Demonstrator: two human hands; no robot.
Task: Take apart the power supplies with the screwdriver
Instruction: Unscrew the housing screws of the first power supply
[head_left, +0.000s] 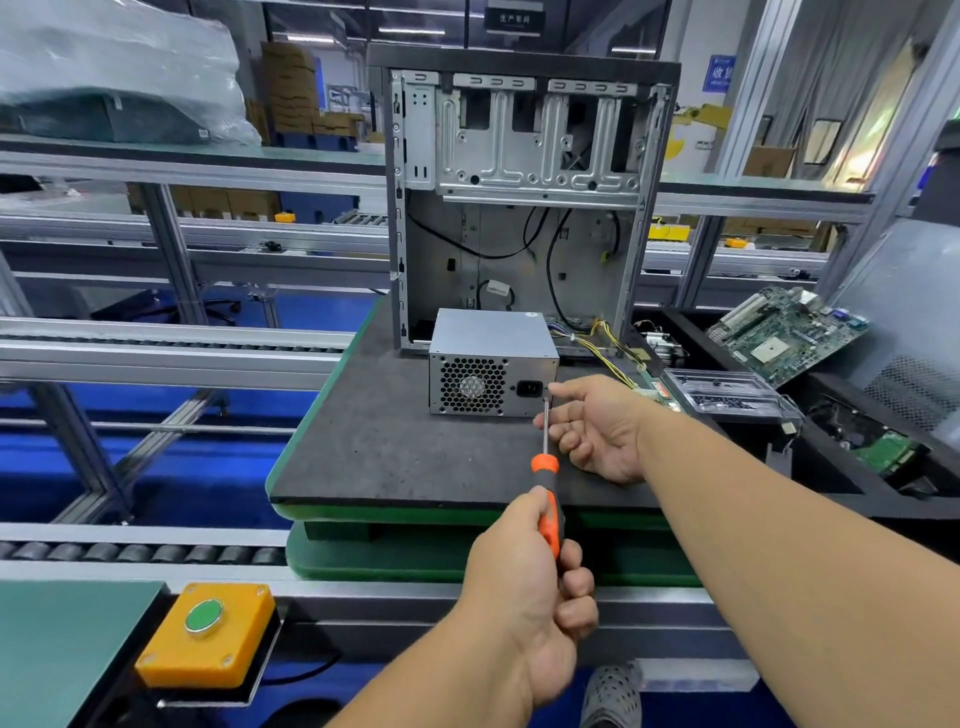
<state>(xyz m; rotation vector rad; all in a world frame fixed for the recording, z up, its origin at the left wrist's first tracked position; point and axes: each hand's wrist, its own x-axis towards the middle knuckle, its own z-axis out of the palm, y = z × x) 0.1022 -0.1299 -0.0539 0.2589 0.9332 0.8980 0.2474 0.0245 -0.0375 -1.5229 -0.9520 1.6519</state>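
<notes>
Head camera: the left hand (524, 587) gripped the screwdriver (548, 483) against the still-closed power supply (491, 364), the right hand (597, 428) pinching its shaft.

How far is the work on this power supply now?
Done: the power supply already sits outside the computer case, on the black mat. In hand: the left hand grips the orange screwdriver, its tip at a screw beside the power socket, while the right hand steadies the shaft. Left: its cover is still closed.
</notes>
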